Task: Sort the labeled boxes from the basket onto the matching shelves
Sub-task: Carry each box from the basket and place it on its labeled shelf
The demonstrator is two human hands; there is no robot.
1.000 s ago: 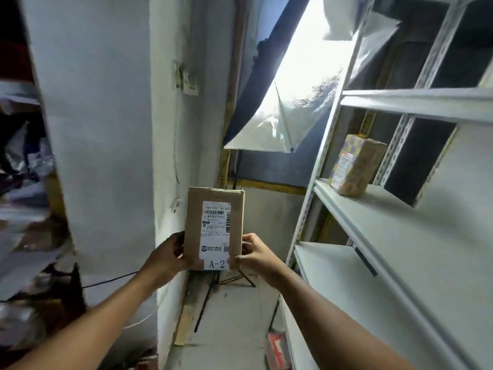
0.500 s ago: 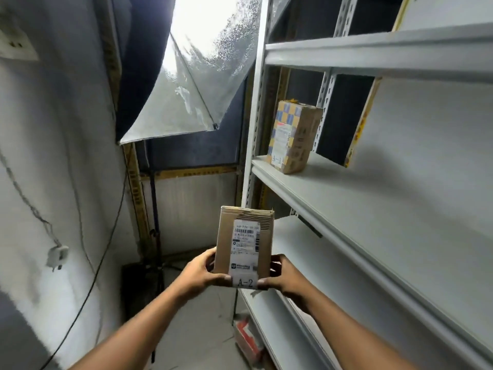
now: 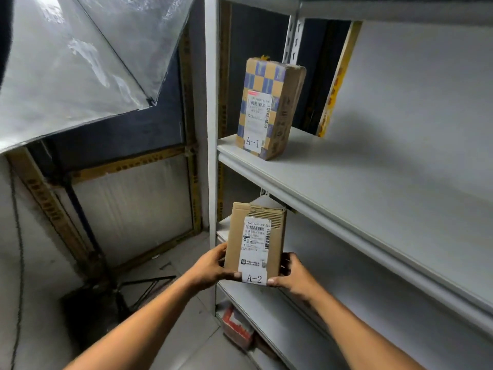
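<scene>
**A-2 box held at the shelf edge**

Head view: the left hand [image 3: 210, 268] and right hand [image 3: 292, 276] clamp the plain brown cardboard box labelled A-2 [image 3: 254, 241] upright by its lower corners, before the grey metal shelving unit [image 3: 373, 198]. The blue-checked cardboard box labelled A-1 [image 3: 269, 108] stands on the shelf above.

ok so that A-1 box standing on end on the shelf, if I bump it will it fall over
Probably fairly easily: the A-1 box stands upright on its small end, tall and narrow, near the shelf front edge. It looks like stiff cardboard, so it would likely topple whole rather than crumple. Its weight cannot be told.
</scene>
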